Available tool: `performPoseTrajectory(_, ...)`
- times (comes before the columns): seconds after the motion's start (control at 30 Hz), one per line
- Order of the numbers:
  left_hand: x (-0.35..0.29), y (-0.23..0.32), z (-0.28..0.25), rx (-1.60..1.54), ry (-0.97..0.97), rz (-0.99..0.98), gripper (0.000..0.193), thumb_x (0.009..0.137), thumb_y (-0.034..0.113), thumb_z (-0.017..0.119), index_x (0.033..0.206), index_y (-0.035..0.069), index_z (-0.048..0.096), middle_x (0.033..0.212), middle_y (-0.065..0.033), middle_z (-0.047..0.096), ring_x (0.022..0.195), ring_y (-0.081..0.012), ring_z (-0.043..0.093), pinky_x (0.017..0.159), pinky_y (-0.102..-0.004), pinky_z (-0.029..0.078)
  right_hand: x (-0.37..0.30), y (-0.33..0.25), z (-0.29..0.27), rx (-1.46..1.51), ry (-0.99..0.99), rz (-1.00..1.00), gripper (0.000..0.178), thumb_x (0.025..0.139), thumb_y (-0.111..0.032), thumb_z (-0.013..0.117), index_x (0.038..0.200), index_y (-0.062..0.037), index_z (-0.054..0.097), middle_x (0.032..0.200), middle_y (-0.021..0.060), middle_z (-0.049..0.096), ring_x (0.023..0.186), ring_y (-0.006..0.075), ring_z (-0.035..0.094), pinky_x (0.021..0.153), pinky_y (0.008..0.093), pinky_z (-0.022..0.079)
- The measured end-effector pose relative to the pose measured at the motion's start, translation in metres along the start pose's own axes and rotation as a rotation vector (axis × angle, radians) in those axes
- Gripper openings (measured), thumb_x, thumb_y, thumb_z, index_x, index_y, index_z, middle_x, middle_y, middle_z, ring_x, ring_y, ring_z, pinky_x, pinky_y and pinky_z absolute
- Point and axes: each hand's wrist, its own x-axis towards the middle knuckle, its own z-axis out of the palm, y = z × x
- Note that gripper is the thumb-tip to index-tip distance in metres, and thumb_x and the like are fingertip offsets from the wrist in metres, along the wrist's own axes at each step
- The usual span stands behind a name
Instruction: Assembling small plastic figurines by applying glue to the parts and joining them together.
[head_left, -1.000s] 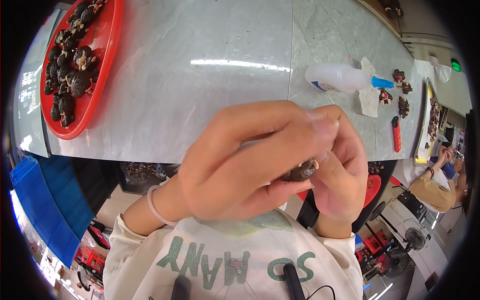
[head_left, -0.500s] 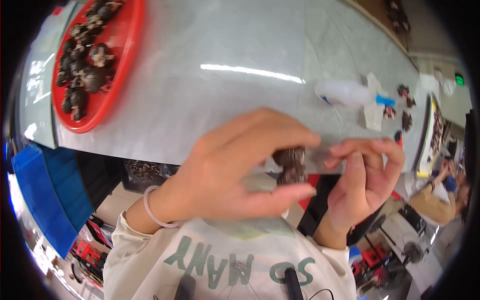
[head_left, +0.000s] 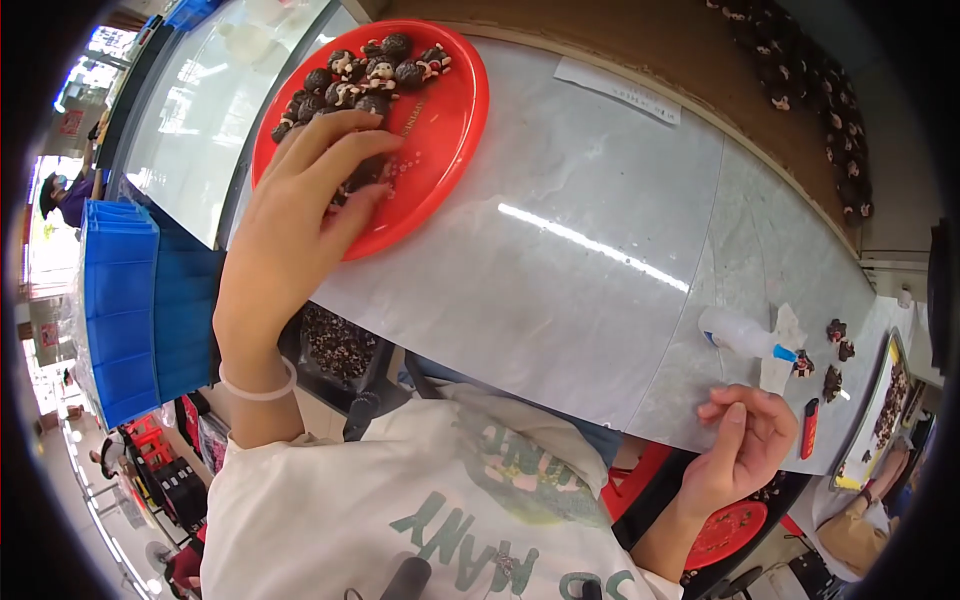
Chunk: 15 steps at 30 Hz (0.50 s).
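Note:
My left hand is over the round red tray, its thumb and fingers around a small dark brown figurine that they partly hide. Several more figurines, dark brown with pale limbs, lie clustered at the tray's far side. Near the table's front edge on the right, my right hand is loosely closed, palm up, with nothing visible in the fingers. Beyond it a white squeeze bottle with a blue tip lies by a crumpled tissue. Small brown pieces sit beside them.
A red-and-black cutter lies right of my right hand. At the back, a brown ledge holds more figurines, and a paper strip lies along it. Blue crates stand left. A co-worker's arm is at the far right.
My left hand has moved left with the figurine, from in front of me to over the red tray. My right hand stays curled at the right. The view has turned left.

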Motion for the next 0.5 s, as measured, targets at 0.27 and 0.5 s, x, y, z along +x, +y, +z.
performPoseTrajectory(0.27,0.008,-0.017,0.005,0.209,0.185,-0.385,0.031,0.077,0.022,0.059,0.103,0.006,0.055,0.108,-0.0118,0.051,0.098,-0.0301,0.05,0.081,-0.0367,0.042,-0.001,0.003,-0.001,-0.014,-0.016,-0.008,0.019,0.082,0.004,0.043,0.1,-0.0009,0.044,0.078,0.0123,0.057,0.059,0.0125,0.051,0.053,0.0198,0.041)
performPoseTrajectory(0.5,0.004,-0.013,0.011,0.144,0.137,-0.246,0.03,0.077,0.021,0.06,0.103,0.007,0.055,0.11,-0.01,0.05,0.095,-0.0286,0.052,0.078,-0.0354,0.044,-0.002,0.001,-0.002,-0.009,-0.02,0.018,0.019,0.082,0.004,0.044,0.1,-0.0004,0.045,0.078,0.0121,0.057,0.059,0.0117,0.05,0.054,0.0192,0.041)
